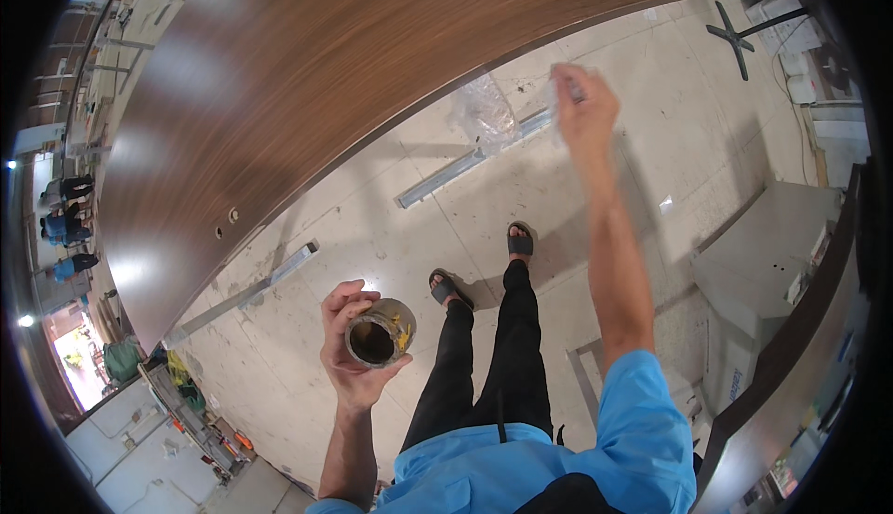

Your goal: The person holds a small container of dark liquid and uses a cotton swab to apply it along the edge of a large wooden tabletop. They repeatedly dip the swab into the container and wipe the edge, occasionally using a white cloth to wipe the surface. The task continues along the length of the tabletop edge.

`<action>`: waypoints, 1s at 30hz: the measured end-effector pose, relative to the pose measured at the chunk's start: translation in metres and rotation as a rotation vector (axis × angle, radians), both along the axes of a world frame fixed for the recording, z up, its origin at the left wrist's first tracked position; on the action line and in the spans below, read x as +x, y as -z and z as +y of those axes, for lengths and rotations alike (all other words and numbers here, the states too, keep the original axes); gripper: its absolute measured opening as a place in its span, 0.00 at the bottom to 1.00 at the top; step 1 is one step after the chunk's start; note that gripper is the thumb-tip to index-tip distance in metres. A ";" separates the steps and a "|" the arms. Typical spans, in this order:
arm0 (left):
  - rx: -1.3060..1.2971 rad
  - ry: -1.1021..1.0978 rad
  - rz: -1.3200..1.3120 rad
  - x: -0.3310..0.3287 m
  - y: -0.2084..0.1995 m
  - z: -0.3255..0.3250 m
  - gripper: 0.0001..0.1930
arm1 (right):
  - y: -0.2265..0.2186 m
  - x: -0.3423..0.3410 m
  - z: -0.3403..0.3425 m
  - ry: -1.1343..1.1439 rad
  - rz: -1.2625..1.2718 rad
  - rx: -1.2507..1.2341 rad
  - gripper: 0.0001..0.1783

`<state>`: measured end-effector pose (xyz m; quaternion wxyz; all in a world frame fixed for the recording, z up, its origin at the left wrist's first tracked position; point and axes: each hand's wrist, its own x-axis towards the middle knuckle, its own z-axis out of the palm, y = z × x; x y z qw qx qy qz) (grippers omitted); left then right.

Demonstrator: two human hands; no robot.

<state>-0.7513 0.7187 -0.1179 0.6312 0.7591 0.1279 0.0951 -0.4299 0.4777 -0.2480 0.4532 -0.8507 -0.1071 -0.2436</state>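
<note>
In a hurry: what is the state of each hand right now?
Left hand: closed around a cup.
Right hand: fingers curled, but blurred; whether it holds something cannot be told.

Two hands are showing, one left hand point(337, 342) and one right hand point(588, 109), and the count of round containers point(398, 314) is coming to one. One clear plastic bag point(488, 114) is lying in plain view; blur is hiding how many pieces the right hand is carrying, if any. Two metal bars are resting on the floor, a farther bar point(451, 173) and a nearer bar point(209, 315). One wood-grained table point(400, 40) is displaying two round holes point(233, 215). Two dark sandals point(451, 289) and two black trouser legs point(521, 337) are appearing below. One black cross-footed stand point(731, 40) is standing near one grey box-like unit point(767, 244). At least three people point(65, 226) are showing in the background.
</note>
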 end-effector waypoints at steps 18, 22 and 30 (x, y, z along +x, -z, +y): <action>-0.013 -0.021 -0.019 -0.017 0.000 0.007 0.41 | -0.006 -0.043 0.041 0.199 0.011 0.008 0.08; -0.002 -0.022 -0.018 -0.018 0.001 0.010 0.41 | -0.002 -0.053 0.049 -0.045 -0.068 -0.159 0.08; -0.005 -0.028 -0.007 -0.014 0.010 0.005 0.42 | -0.006 -0.063 0.062 0.030 0.057 -0.017 0.05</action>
